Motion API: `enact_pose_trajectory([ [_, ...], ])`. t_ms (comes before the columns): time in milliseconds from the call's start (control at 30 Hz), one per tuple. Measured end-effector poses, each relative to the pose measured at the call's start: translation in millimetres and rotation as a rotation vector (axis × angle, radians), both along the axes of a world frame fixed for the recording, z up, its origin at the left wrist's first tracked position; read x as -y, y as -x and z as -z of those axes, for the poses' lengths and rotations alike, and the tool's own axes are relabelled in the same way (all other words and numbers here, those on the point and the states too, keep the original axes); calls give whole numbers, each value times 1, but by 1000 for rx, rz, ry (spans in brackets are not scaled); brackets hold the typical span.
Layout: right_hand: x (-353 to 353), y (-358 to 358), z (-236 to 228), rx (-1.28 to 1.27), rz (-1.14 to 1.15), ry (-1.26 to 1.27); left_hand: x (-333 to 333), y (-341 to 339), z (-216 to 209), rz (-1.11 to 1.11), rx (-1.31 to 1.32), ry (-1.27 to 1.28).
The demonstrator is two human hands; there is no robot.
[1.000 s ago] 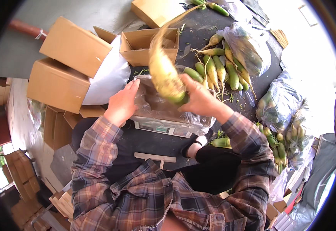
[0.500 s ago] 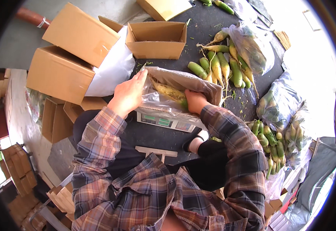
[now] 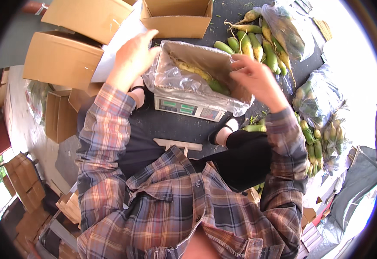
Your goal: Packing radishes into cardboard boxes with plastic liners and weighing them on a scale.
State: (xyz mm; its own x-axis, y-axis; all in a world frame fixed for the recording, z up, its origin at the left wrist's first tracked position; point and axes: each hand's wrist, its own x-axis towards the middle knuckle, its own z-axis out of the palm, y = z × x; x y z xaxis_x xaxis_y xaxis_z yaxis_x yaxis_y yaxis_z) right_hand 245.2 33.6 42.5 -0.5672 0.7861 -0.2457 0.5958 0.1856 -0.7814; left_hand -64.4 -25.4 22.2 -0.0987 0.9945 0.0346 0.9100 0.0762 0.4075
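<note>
A cardboard box [image 3: 205, 49] lined with clear plastic [image 3: 169, 77] sits on a white digital scale [image 3: 154, 102] with green displays. Inside it lies a green radish [image 3: 218, 86] with a pale yellowish end. My left hand [image 3: 132, 60] is open and holds nothing, its fingers stretched out just beyond the box's left end. My right hand [image 3: 257, 77] hovers by the right end of the box, fingers apart and slightly bent, with nothing in it. Loose film bunches over the box's front edge and right corner.
More radishes [image 3: 257, 47] are piled at the far right beside filled plastic bags [image 3: 315, 101]. An open carton [image 3: 175, 26] stands beyond the box. Larger cartons [image 3: 61, 62] are stacked at the left. My feet flank the scale.
My right hand has come out of the box, leaving the radish inside. My left hand has let go of the box's left edge and lifted away. The view has shifted.
</note>
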Motion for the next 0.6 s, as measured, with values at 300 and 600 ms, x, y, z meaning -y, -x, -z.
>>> enact_pose_trajectory([
  [300,19,-98,24,-181,521,38,-1,9,12,-31,191,-70],
  [600,24,-91,46,-112,522,298,6,21,31,-194,609,-33],
])
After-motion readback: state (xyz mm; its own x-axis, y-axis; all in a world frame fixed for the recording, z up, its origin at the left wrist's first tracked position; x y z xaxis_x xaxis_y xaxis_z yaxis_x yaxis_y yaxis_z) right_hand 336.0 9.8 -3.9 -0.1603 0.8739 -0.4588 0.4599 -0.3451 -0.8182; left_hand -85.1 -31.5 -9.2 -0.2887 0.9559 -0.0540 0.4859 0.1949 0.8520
